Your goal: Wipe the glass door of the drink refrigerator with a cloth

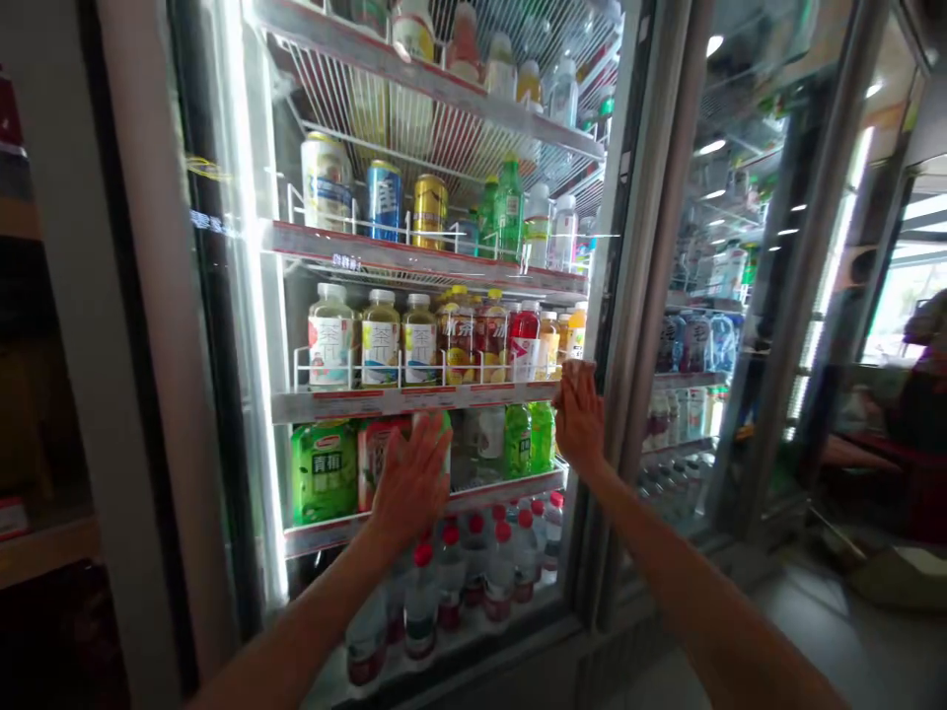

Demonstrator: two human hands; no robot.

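Note:
My left hand [414, 471] is open, its spread fingers in front of the lower bottle shelf. It partly hides a red-labelled bottle [372, 459], beside a green-labelled bottle [324, 471]. My right hand [581, 419] reaches up flat near the right-hand edge of the lit drinks cooler [429, 397], fingers stretched out. Pale brown shows at its fingertips; whether that is skin or something thin, I cannot make out. Green bottles [518, 439] stand just left of that hand. Faint reflections suggest glass in front of the shelves, but contact with it is unclear.
Tea bottles [380, 340] line the shelf above, with a blue can [385, 200] and a gold can [429, 211] higher up. Red-capped water bottles [421, 602] fill the bottom. A metal door frame [651, 296] and another cooler [695, 345] are to the right.

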